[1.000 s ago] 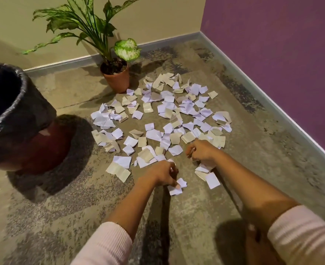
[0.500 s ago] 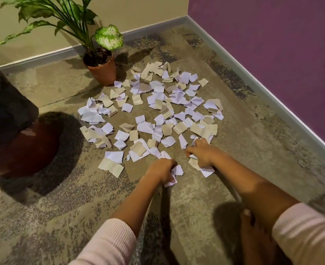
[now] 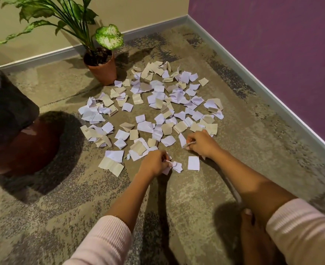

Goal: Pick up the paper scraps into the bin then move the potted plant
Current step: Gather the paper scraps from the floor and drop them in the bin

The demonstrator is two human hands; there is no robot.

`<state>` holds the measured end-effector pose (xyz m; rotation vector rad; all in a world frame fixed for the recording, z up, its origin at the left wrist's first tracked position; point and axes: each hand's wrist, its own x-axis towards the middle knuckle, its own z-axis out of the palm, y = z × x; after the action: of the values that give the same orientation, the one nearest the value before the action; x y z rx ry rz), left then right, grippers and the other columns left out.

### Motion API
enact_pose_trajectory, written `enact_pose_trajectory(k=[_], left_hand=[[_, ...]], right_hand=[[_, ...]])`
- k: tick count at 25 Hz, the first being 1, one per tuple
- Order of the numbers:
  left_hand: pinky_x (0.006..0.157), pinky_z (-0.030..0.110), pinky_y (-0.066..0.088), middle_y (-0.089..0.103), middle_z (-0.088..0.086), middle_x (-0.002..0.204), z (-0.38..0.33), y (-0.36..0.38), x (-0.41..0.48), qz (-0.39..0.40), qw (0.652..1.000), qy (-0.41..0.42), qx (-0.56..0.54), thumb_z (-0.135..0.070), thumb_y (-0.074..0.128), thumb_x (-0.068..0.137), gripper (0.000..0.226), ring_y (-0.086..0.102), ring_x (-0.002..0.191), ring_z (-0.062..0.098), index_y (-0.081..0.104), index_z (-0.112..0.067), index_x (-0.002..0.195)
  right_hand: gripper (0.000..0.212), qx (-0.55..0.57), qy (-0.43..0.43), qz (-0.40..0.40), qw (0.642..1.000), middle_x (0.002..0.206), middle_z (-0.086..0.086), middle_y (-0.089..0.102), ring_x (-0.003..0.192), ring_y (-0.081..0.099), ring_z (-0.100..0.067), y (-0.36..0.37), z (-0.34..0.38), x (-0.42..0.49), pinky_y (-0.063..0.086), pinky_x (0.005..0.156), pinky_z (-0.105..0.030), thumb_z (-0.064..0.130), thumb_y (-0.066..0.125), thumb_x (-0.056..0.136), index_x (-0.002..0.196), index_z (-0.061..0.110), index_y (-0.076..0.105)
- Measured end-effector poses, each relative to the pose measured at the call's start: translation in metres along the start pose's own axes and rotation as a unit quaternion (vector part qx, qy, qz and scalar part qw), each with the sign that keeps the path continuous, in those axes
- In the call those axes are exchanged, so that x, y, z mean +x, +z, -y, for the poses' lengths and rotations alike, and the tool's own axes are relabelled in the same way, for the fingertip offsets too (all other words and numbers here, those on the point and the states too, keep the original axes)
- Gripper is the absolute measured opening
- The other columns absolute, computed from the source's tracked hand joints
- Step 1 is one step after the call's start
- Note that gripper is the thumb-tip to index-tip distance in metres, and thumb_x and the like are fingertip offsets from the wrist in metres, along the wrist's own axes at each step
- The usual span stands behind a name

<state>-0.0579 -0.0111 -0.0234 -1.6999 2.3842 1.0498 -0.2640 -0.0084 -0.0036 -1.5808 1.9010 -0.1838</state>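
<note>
Both hands are low over the near edge of the paper scraps (image 3: 157,104), which lie spread on the floor (image 3: 186,207) in a wide, loose patch of white and beige pieces. The left hand (image 3: 154,163) has its fingers curled, and its grip is closed around a few crumpled white scraps that stick out to the right of the fist. The right hand (image 3: 201,143) is a little farther away and to the right; its grip pinches a thin folded piece between the thumb and the fingers, and more paper seems to be tucked under the palm. One flat white scrap (image 3: 193,163) lies alone on the floor between the two hands, touching neither. The bin (image 3: 10,111) stands at the left edge, well apart from the hands. It has a black liner over a reddish-brown body and throws a dark round shadow on the floor. Some scraps lie between the left hand and the bin. The potted plant (image 3: 102,70) stands upright in a terracotta pot at the far left side of the patch, near the beige wall (image 3: 138,12), and the nearest scraps are just beside the pot's base. The whole patch of scraps lies between the hands and the plant. A purple wall (image 3: 272,44) runs along the right side. A foot (image 3: 253,236) shows under the right forearm, partly hidden by the pink sleeve (image 3: 301,232).
</note>
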Motion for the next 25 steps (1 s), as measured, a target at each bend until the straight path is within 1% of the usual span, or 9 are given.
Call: enact_pose_trajectory(k=[2,4,7,10,11,14,18,22,25], left_hand=[[0.065,0.029,0.042,0.062,0.003,0.093,-0.001,-0.001,0.003,-0.023,1.0,-0.005,-0.016,-0.022,0.064,0.087,0.011,0.058,0.087,0.022,0.065,-0.016,0.096],[0.07,0.033,0.049,0.065,0.005,0.099,-0.002,-0.001,0.006,-0.031,0.999,-0.009,-0.026,-0.022,0.063,0.087,0.013,0.06,0.09,0.023,0.065,-0.017,0.099],[0.078,0.039,0.055,0.067,0.002,0.1,-0.003,0.0,0.008,-0.039,0.996,-0.034,-0.072,-0.026,0.07,0.083,0.019,0.062,0.093,0.021,0.067,-0.021,0.101],[0.08,0.037,0.054,0.067,0.001,0.103,-0.005,-0.001,0.008,0.027,0.996,-0.024,-0.082,-0.031,0.079,0.076,0.032,0.062,0.094,0.019,0.068,-0.023,0.105],[0.082,0.037,0.054,0.068,0.002,0.106,-0.007,-0.001,0.008,0.059,0.995,-0.013,-0.074,-0.032,0.081,0.074,0.038,0.063,0.096,0.019,0.067,-0.023,0.109],[0.08,0.033,0.049,0.067,0.003,0.112,-0.015,0.006,0.005,0.093,0.996,0.018,-0.002,-0.033,0.081,0.072,0.052,0.062,0.101,0.021,0.061,-0.023,0.119],[0.077,0.039,0.05,0.063,0.01,0.111,-0.022,0.016,0.004,0.088,0.99,0.027,0.111,-0.035,0.075,0.076,0.055,0.059,0.103,0.029,0.054,-0.022,0.124],[0.068,0.035,0.049,0.065,0.008,0.109,-0.024,0.019,0.006,0.074,0.99,0.029,0.114,-0.024,0.062,0.08,0.038,0.061,0.102,0.028,0.061,-0.024,0.118],[0.067,0.031,0.046,0.066,0.005,0.113,-0.024,0.015,0.007,0.055,0.993,0.034,0.094,-0.019,0.061,0.082,0.036,0.062,0.103,0.026,0.066,-0.026,0.117]], right_hand=[[0.01,0.087,0.038,-0.047,0.994,0.085,-0.004,0.06,0.088,0.055,-0.023,-0.004,0.003,0.002,0.04,0.067,-0.028,0.021,0.072,0.082,0.09,0.021,0.066],[0.012,0.121,0.061,-0.07,0.988,0.087,-0.004,0.06,0.084,0.056,-0.022,-0.008,0.005,0.003,0.038,0.067,-0.026,0.021,0.072,0.082,0.092,0.02,0.066],[0.033,0.154,0.116,-0.026,0.981,0.102,-0.008,0.06,0.091,0.057,-0.023,-0.017,0.005,0.003,0.042,0.07,-0.026,0.019,0.077,0.079,0.11,0.014,0.066],[0.028,0.065,0.117,0.12,0.984,0.098,-0.009,0.058,0.08,0.055,-0.022,-0.019,0.007,-0.008,0.045,0.06,-0.026,0.015,0.078,0.077,0.103,0.014,0.066],[0.029,0.013,0.101,0.144,0.984,0.099,-0.009,0.059,0.084,0.056,-0.022,-0.016,0.009,-0.012,0.048,0.063,-0.028,0.015,0.077,0.077,0.104,0.012,0.067],[0.035,-0.127,0.052,0.156,0.978,0.119,-0.013,0.055,0.112,0.052,-0.028,-0.005,0.016,-0.022,0.05,0.091,-0.038,0.015,0.072,0.08,0.114,0.009,0.063],[0.03,-0.294,-0.009,0.135,0.946,0.125,-0.011,0.05,0.126,0.037,-0.031,0.014,0.018,-0.025,0.046,0.092,-0.044,0.01,0.058,0.086,0.115,0.01,0.06],[0.029,-0.304,-0.04,0.108,0.946,0.12,-0.012,0.057,0.118,0.042,-0.032,0.019,0.013,-0.025,0.039,0.079,-0.039,0.005,0.047,0.088,0.114,0.012,0.055],[0.033,-0.162,0.001,0.088,0.983,0.12,-0.015,0.058,0.108,0.053,-0.033,0.011,0.01,-0.02,0.047,0.081,-0.038,0.009,0.055,0.085,0.117,0.017,0.054]])
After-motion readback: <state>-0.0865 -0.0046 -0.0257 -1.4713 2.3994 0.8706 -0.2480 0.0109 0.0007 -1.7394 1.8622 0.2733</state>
